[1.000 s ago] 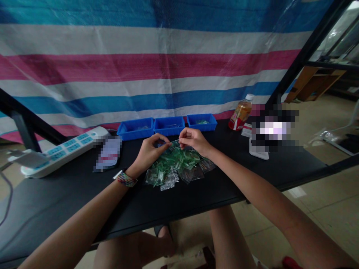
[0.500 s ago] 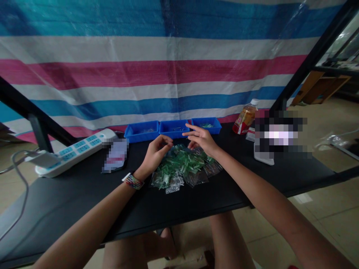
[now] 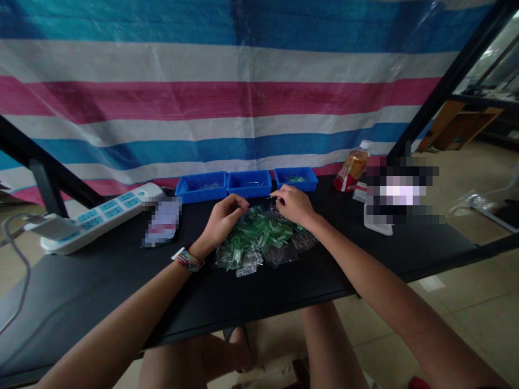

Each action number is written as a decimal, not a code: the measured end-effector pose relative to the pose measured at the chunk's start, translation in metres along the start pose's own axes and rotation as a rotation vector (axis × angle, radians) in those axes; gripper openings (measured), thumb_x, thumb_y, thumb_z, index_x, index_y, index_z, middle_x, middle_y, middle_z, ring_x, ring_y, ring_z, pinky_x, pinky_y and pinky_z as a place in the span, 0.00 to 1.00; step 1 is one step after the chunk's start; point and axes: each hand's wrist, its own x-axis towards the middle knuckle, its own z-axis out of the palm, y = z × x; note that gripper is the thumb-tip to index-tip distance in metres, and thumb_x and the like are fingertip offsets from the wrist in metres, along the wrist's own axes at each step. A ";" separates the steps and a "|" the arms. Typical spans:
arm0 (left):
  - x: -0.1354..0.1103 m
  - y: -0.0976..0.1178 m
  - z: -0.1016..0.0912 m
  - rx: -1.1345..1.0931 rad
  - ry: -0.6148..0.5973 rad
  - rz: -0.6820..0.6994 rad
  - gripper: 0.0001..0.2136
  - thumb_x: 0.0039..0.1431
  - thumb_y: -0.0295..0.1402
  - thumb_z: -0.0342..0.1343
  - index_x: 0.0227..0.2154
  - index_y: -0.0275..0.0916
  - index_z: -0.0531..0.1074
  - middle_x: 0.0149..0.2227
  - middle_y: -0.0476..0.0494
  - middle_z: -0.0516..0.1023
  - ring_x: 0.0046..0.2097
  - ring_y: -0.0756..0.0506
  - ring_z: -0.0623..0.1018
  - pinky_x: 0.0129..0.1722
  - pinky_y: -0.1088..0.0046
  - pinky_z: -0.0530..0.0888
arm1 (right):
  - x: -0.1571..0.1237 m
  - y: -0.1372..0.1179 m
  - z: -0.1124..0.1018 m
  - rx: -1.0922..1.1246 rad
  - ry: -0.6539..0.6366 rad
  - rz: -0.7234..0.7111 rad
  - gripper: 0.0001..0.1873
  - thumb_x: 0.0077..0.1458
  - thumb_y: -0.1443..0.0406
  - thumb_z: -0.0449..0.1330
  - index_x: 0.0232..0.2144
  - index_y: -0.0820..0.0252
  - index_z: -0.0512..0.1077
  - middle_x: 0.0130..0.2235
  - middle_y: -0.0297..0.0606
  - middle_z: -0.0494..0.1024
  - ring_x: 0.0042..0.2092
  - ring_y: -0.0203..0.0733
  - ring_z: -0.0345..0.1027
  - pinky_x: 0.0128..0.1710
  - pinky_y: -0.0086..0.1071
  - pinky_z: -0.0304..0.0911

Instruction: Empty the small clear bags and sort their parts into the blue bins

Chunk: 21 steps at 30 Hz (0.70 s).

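My left hand [image 3: 224, 216] is closed, thumb and fingertips pinched together at the left of a heap of small clear and green plastic packets [image 3: 259, 235]. What it pinches, if anything, is too small to make out. Over the far right side of the heap, my right hand [image 3: 295, 205] is closed in a pinch. A thin, pale pin-like piece [image 3: 270, 196] sticks out leftward from its fingertips. Just beyond the hands, three blue bins stand in a row: the left bin [image 3: 201, 193], the middle bin [image 3: 248, 190] and the right bin [image 3: 300, 185]. Small pieces lie inside them.
On the left of the black table [image 3: 105, 292] are a white power strip [image 3: 91, 220] with a cable and a phone [image 3: 162, 220]. To the right stand a drink bottle [image 3: 352, 167] and a blurred device on a white stand [image 3: 377, 221]. A striped sheet [image 3: 194, 100] hangs behind.
My right hand's fingers, spread out before, have curled into a pinch with a thin piece showing. My left hand keeps its pinch. The whole view has shifted slightly.
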 end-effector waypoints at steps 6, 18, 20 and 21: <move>0.000 0.001 0.000 0.005 -0.002 0.022 0.07 0.59 0.37 0.63 0.35 0.39 0.78 0.37 0.43 0.81 0.40 0.42 0.78 0.41 0.66 0.72 | 0.003 -0.001 0.005 -0.075 -0.062 -0.010 0.16 0.68 0.66 0.60 0.53 0.53 0.83 0.50 0.46 0.78 0.54 0.52 0.74 0.47 0.38 0.68; 0.001 -0.001 0.001 0.018 -0.004 0.023 0.08 0.58 0.38 0.63 0.33 0.39 0.77 0.37 0.43 0.81 0.40 0.42 0.78 0.42 0.65 0.72 | 0.006 0.007 0.000 0.114 -0.005 -0.026 0.04 0.60 0.70 0.64 0.33 0.57 0.78 0.40 0.38 0.77 0.40 0.42 0.71 0.34 0.33 0.55; 0.001 -0.001 0.001 0.026 -0.008 0.026 0.07 0.58 0.38 0.63 0.33 0.39 0.77 0.37 0.43 0.81 0.40 0.42 0.78 0.43 0.65 0.72 | 0.007 0.007 -0.001 0.186 0.086 -0.054 0.04 0.59 0.71 0.64 0.34 0.58 0.77 0.39 0.37 0.77 0.39 0.41 0.71 0.35 0.32 0.56; 0.001 -0.001 0.001 0.030 -0.010 0.023 0.07 0.59 0.38 0.63 0.33 0.39 0.77 0.37 0.43 0.81 0.40 0.42 0.78 0.43 0.66 0.72 | 0.008 0.007 -0.002 0.241 0.133 -0.070 0.04 0.58 0.72 0.64 0.34 0.58 0.77 0.38 0.36 0.76 0.39 0.41 0.71 0.36 0.32 0.57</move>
